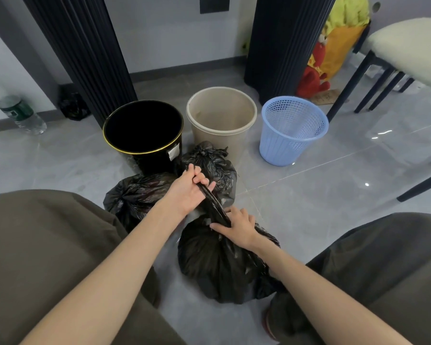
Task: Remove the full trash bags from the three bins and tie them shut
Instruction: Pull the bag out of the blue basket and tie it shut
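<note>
Grey floor tiles [334, 207] are seen; no writing is readable. The nearest trash bag [217, 265] has its twisted neck gripped by the left hand [187, 192] and pinched by the right hand [239, 230], before the black bin [144, 135].

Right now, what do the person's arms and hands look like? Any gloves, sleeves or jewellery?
Both arms are bare from the bottom edge of the picture to the fingertips: no sleeves in view, no gloves. The left hand and right hand show no rings, and neither wrist carries a watch or band. Loose olive-brown trousers cover the knees on either side.
</note>
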Demonstrator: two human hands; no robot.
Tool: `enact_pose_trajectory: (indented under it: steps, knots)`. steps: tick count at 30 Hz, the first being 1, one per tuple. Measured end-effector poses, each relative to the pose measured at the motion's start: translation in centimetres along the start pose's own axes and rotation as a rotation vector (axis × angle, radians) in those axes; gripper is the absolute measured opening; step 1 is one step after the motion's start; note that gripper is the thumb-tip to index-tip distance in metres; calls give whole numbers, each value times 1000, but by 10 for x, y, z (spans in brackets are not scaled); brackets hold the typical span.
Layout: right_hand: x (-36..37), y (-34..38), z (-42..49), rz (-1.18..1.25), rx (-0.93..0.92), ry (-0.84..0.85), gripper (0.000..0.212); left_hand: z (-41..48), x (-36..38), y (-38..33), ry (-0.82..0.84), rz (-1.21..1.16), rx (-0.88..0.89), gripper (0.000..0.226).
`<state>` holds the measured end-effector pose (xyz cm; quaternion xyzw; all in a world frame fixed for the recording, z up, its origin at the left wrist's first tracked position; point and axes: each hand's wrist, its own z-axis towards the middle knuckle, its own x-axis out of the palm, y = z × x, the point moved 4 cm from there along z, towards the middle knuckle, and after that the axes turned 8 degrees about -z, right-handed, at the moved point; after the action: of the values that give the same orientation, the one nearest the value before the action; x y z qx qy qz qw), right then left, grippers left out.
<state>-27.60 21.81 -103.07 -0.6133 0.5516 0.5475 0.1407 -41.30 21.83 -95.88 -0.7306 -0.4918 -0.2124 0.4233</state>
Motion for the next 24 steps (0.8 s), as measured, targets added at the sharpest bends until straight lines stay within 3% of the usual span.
enact_pose_trajectory:
  steps: [4,9,11,14,18,21,24]
  knots:
    - [6,-6,-4,23,-54,-6,32,3,-9,-8,-1,11,51,43]
    - [10,-3,-3,-167,-110,-7,29,4,-20,-13,-32,120,164,39]
    - [10,-4,0,-193,-93,-12,28,4,-27,-13,-49,234,154,38]
    - [8,-10,3,-212,-40,-17,29,2,-36,2,-63,582,64,66]
    - [5,-8,5,-259,-47,-8,30,-9,-49,38,76,983,-44,38]
    - [5,0,3,-303,-99,17,33,0,-54,47,75,977,6,42]
    - [8,1,3,-323,-129,45,34,7,-50,46,27,896,69,24]
